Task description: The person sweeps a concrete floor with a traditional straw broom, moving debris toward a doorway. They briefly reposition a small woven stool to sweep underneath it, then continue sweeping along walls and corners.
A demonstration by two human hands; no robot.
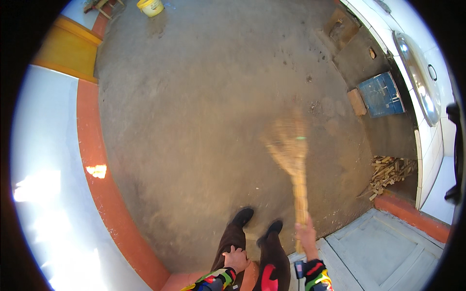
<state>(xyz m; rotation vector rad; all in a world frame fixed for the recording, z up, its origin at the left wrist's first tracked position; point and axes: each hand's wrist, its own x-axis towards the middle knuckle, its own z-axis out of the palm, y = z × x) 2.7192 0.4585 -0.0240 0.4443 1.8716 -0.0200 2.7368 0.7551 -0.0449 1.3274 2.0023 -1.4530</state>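
My right hand (307,232) is wrapped around the handle of a straw broom (299,182). The broom points away from me, and its fanned head is blurred over the grey-brown concrete floor (182,145). A small green strip shows on the bristles. My left hand (236,259) rests on my left leg near the knee, fingers spread, holding nothing. Bits of debris (314,107) lie on the floor beyond the broom head, to the right.
On the right stands a tiled stove counter with a large metal lid (418,80). A blue panel (382,95), a brick (356,102) and a firewood pile (391,172) sit along it. A pale door (389,251) is near right; a yellow bucket (150,7) stands far left.
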